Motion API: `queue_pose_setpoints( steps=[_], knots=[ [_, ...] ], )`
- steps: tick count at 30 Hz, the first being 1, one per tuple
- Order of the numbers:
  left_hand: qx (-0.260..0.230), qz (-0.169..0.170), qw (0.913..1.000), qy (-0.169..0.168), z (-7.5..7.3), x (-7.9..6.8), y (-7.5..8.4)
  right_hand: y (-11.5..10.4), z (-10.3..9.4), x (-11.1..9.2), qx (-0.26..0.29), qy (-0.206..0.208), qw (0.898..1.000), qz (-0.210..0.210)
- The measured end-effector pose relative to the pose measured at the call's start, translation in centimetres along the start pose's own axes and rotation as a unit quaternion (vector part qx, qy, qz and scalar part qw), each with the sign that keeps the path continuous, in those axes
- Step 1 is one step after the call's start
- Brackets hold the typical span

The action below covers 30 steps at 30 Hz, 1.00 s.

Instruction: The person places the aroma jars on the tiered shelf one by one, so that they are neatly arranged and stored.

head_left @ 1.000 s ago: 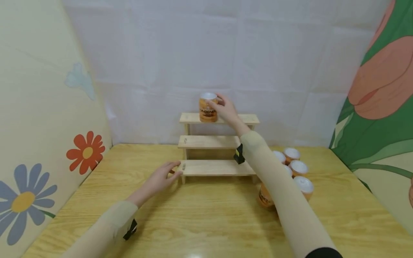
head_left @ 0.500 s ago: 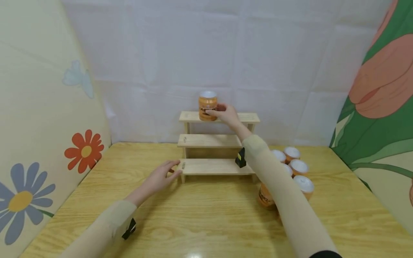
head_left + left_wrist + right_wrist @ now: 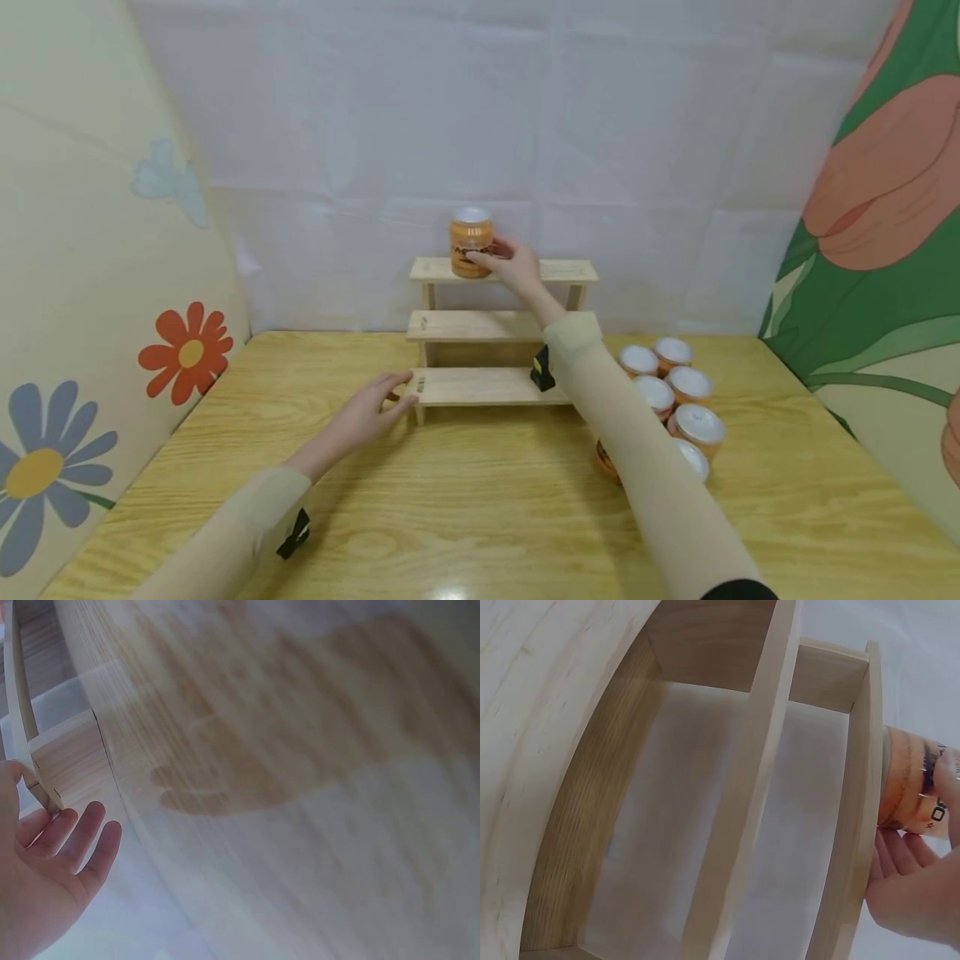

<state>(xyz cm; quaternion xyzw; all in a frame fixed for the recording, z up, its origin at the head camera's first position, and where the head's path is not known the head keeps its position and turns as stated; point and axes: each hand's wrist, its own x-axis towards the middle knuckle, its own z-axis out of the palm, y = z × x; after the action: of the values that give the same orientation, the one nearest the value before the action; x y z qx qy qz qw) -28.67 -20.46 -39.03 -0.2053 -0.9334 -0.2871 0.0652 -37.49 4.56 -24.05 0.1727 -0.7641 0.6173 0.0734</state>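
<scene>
In the head view, an orange printed can with a white top (image 3: 472,240) stands upright on the top tier of a wooden three-step display rack (image 3: 480,385), left of its middle. My right hand (image 3: 519,271) grips the can from the right, thumb across its front. The right wrist view shows the can (image 3: 911,780) at the top board's edge, with fingers of the right hand (image 3: 919,889) beside it. My left hand (image 3: 365,414) holds the left end of the lowest tier between thumb and fingers; its other fingers spread loosely in the left wrist view (image 3: 56,877).
Several more orange cans (image 3: 699,425) stand grouped on the wooden table (image 3: 450,508) right of the rack, partly hidden by my right sleeve. A white cloth (image 3: 375,108) hangs behind, and printed floral panels (image 3: 67,250) flank both sides.
The can has settled upright on the top tier and shifted slightly left along with my right hand. My right forearm now covers less of the grouped cans. The left hand keeps its place.
</scene>
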Motion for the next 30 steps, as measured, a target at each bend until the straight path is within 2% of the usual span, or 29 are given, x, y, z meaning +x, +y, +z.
queue_pose_setpoints(
  steps=[3, 5, 10, 15, 19, 24, 30],
  knots=[
    [0.005, 0.003, 1.0000, 0.001, 0.1, 0.0, 0.0, 2.6, 1.1, 2.9, -0.039, 0.047, 0.997, 0.049],
    [0.006, 0.003, 1.0000, 0.001, 0.2, 0.1, 0.0, 3.1, 0.8, 3.2, -0.050, 0.040, 0.996, 0.057],
    [0.007, 0.008, 0.9999, 0.002, 0.4, 0.5, 0.1, 3.3, -1.1, 2.9, -0.061, -0.008, 0.996, 0.072],
    [-0.008, 0.007, 0.9999, -0.008, 0.5, 0.9, 0.1, 2.9, -2.7, 2.3, -0.064, -0.027, 0.995, 0.077],
    [-0.021, 0.001, 0.9998, -0.008, 0.3, 1.1, -0.1, 2.6, -3.7, 1.7, -0.072, -0.045, 0.994, 0.063],
    [-0.008, 0.006, 0.9999, -0.003, 0.3, 1.5, -0.1, 2.1, -5.2, 0.5, -0.109, -0.053, 0.991, 0.055],
    [-0.010, 0.003, 0.9999, -0.005, 0.4, 1.8, -0.4, 1.9, -7.0, -1.2, -0.126, -0.077, 0.988, 0.055]
  ],
)
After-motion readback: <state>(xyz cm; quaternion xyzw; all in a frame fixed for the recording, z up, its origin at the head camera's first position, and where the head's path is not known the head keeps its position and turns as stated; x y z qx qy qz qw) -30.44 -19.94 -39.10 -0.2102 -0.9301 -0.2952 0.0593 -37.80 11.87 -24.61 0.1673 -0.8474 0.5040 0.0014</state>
